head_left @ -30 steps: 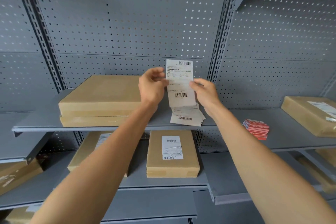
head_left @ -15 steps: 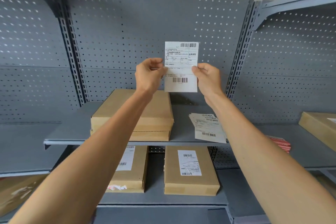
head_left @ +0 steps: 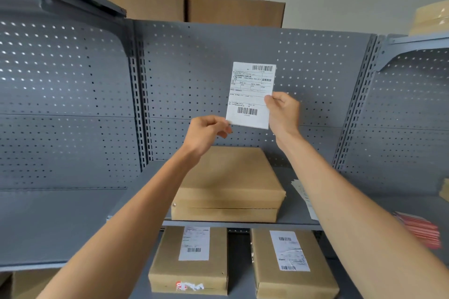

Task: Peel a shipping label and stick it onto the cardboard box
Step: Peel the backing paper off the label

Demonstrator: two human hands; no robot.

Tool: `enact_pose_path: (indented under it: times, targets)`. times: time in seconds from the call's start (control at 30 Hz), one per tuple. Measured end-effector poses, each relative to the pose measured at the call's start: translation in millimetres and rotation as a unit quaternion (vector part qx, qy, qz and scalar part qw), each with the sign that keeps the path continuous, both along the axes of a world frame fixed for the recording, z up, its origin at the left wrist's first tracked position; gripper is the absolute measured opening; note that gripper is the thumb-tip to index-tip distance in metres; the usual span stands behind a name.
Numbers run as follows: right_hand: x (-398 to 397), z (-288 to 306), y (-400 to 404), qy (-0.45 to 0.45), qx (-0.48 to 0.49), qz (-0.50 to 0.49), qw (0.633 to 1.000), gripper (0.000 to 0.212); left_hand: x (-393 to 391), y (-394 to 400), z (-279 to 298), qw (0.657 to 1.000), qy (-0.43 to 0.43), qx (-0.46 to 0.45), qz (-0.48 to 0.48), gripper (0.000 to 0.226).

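I hold a white shipping label (head_left: 250, 94) with two barcodes up in front of the grey pegboard. My right hand (head_left: 283, 113) pinches its right edge at mid height. My left hand (head_left: 206, 132) pinches its lower left corner. Below the hands, a plain brown cardboard box (head_left: 230, 177) without a label lies on top of another box on the grey shelf (head_left: 143, 182). A pile of further labels (head_left: 305, 198) lies on the shelf to its right, partly hidden by my right forearm.
On the lower shelf lie two labelled boxes (head_left: 192, 260) (head_left: 291, 264). A stack of red cards (head_left: 420, 230) sits on the shelf at the right. Large cartons (head_left: 194, 6) stand on top of the shelving. Another box edge (head_left: 444, 192) shows at far right.
The label has been lifted off the pile and raised above the shelf. My left hand has slid down from the label's left edge to its lower left corner. The view has tilted up.
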State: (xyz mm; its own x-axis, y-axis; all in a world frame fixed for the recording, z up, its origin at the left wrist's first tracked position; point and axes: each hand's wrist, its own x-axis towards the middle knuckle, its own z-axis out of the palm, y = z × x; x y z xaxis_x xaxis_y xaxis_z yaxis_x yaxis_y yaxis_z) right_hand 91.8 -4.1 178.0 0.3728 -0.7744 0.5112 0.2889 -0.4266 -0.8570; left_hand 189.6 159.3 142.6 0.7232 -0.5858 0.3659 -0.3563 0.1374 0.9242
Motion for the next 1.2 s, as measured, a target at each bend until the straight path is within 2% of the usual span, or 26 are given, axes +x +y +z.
enact_pose_path:
  times: [0.37, 0.6, 0.67, 0.7, 0.73, 0.8, 0.87, 0.93, 1.2]
  targets:
    - [25, -4, 19, 0.017, 0.007, -0.041, 0.999, 0.011, 36, 17, -14, 0.998, 0.001, -0.031, -0.049, 0.02]
    - [23, -10, 23, 0.056, 0.01, -0.002, 0.998, 0.013, 37, 14, -18, 0.997, 0.014, -0.056, -0.043, 0.018]
    - [26, -13, 22, 0.111, -0.031, -0.027, 0.993, 0.031, 35, 12, -18, 0.997, 0.015, -0.067, -0.036, 0.02]
    - [26, -14, 24, 0.142, -0.074, -0.066, 0.985, 0.044, 35, 11, -18, 0.997, 0.018, -0.071, -0.033, 0.02]
    - [26, -17, 26, 0.161, -0.126, -0.099, 0.974, 0.048, 34, 10, -19, 0.997, 0.018, -0.074, -0.03, 0.021]
    - [23, -19, 37, 0.173, -0.242, -0.135, 0.945, 0.028, 33, 8, -20, 0.996, 0.013, -0.081, -0.022, 0.021]
    - [19, -17, 52, 0.184, -0.275, -0.064, 0.942, 0.014, 31, 5, -20, 0.996, 0.006, -0.087, -0.016, 0.021]
    - [18, -14, 60, 0.197, -0.248, 0.036, 0.948, 0.014, 29, 3, -20, 0.996, -0.006, -0.09, -0.015, 0.02]
    - [24, -10, 53, 0.199, -0.221, 0.07, 0.952, 0.008, 22, 4, -18, 0.988, -0.125, -0.072, 0.06, 0.016]
